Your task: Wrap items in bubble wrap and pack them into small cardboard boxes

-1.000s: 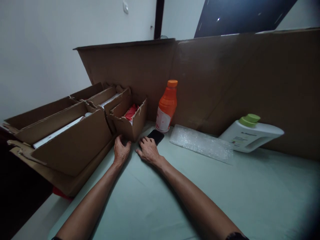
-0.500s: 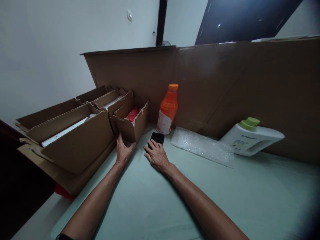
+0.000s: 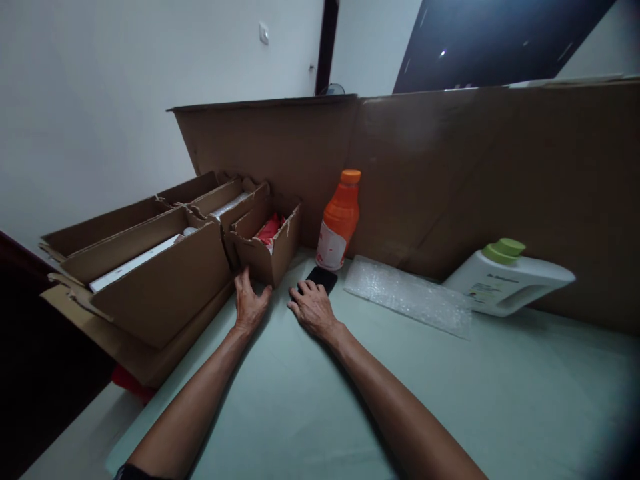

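- Centrally, we are resting our left hand (image 3: pixel 250 303) flat on the pale green table (image 3: pixel 450 400), fingers spread wide and holding nothing, fingertips touching the foot of the small cardboard box (image 3: pixel 270 247).
- We are laying our right hand (image 3: pixel 313 308) palm down just beside it, fingers loosely extended and gripping nothing, fingertips lying on the near end of the black phone (image 3: pixel 323 278).
- Phone: lying flat on the table between the small box and the sheet of bubble wrap (image 3: pixel 407 297), in front of the orange bottle (image 3: pixel 339 220).
- Small box: showing something red inside, standing against larger open cartons (image 3: pixel 150 280).
- Far right: a white jug with a green cap (image 3: pixel 505 280) is leaning at the cardboard wall (image 3: pixel 450 173).
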{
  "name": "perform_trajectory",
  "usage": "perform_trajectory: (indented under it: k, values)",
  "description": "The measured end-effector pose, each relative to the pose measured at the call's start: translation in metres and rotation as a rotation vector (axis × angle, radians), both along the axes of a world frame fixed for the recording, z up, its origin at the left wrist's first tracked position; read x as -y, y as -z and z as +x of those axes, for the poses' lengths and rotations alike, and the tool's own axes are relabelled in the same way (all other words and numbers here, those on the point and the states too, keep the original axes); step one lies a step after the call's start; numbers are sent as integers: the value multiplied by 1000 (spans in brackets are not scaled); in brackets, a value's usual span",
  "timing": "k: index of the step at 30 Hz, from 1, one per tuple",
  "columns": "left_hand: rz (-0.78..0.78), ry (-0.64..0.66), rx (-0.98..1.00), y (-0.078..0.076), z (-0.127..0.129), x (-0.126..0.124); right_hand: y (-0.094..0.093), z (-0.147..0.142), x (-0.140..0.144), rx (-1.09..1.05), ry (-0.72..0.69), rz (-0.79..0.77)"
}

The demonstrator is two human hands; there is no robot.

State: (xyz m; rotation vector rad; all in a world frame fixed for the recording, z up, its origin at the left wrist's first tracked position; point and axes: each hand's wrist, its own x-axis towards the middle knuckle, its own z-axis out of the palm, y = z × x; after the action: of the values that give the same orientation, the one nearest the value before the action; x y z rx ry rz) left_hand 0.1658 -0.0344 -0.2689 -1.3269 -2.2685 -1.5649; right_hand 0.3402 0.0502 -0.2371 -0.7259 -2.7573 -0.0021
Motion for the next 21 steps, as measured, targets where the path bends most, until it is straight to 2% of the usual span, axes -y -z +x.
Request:
perform_trajectory:
  k: [6,9,14,16,18,19,21]
  values:
    - [-92,249,-166,-7,12,9,7,24,14,-93,9,-32]
    - [-147,282,-195,-6,11,7,11,37,26,-144,23,-63]
    - [-204,296,-221,-3,8,6,14,38,38,-223,27,-119]
    - [-202,301,-222,-3,8,10,13,47,47,-241,37,-140]
    - [-192,303,-216,-3,7,13,2,69,64,-244,28,-163]
    - [-188,303,-213,-4,6,13,-9,84,76,-261,-7,-189]
    - [-185,299,-211,-6,5,11,-46,118,108,-348,-133,-268]
